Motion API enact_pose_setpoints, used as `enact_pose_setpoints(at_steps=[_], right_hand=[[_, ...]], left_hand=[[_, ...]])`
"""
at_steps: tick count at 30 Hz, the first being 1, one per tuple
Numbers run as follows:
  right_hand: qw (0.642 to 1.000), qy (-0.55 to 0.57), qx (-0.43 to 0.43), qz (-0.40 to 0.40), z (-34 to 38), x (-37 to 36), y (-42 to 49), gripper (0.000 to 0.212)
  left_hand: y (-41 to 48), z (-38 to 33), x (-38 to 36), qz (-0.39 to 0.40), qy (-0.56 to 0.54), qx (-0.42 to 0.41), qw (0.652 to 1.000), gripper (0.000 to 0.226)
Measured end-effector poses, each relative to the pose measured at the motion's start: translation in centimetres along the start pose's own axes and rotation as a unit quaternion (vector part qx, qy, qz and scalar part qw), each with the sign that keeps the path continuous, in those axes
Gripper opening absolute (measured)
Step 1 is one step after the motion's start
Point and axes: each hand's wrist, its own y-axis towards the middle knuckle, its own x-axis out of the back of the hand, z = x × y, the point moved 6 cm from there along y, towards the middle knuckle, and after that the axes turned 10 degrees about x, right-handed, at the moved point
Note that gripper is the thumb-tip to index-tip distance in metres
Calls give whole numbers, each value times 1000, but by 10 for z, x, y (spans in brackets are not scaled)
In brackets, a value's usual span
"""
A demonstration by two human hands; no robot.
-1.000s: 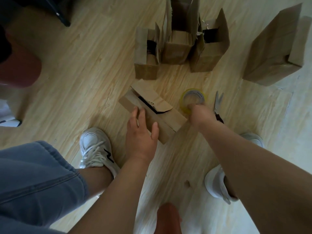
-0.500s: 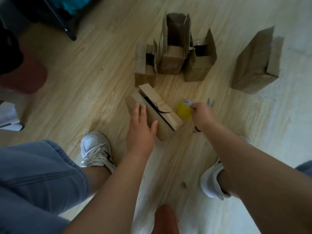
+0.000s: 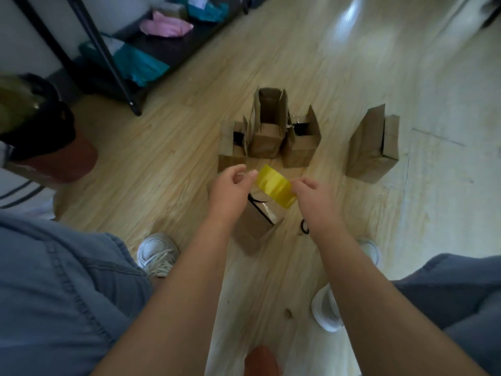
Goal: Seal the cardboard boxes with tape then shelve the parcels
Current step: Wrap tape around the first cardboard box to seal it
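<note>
A yellow roll of tape (image 3: 275,185) is held up between both hands above the floor. My left hand (image 3: 233,189) pinches its left end with curled fingers. My right hand (image 3: 314,198) grips its right side. Below the tape lies a small cardboard box (image 3: 257,221) with its top flaps partly open and a dark gap showing. Three open cardboard boxes (image 3: 268,134) stand in a cluster just beyond. A larger closed cardboard box (image 3: 371,147) stands to the right.
Scissors (image 3: 304,227) lie on the wooden floor under my right wrist, mostly hidden. A black metal shelf (image 3: 113,61) at the back left holds teal and pink parcels. My white shoes (image 3: 157,253) flank the work spot.
My right hand lifted the tape roll off the floor. My left hand left the small box and came up to the roll. The view tilted up, showing the shelf.
</note>
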Motion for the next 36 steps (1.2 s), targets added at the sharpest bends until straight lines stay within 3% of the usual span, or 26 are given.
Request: enact_pose_setpoints(at_steps=[6,8,12,14,16,22,26,36], right_hand=[[999,34,18,11,19,3,-15,26],[999,38,19,15,22,3,-16,22],[997,39,36,57,27,-1,-17,21],[994,35,45,92,25,-6,-16,17],[990,35,47,131,20,-12,-13,10],[982,2,76,172,20,-19,-10,30],[980,-6,99,172,23,-20,-8,44],[981,-70,76,164,5,-16,-8,48]], left_hand=[[-15,-6,9,22,-136,54,989,69],[-17,-6,10,23,-138,57,988,59],[-15,-1,15,5,-137,59,989,13],[-13,-1,19,-12,-154,47,987,5],[-13,-5,23,-39,-135,21,990,8],[-16,-14,24,-98,-10,-64,993,10],[-15,-9,22,-98,8,-63,993,8],[-14,1,14,-105,-9,-55,993,7]])
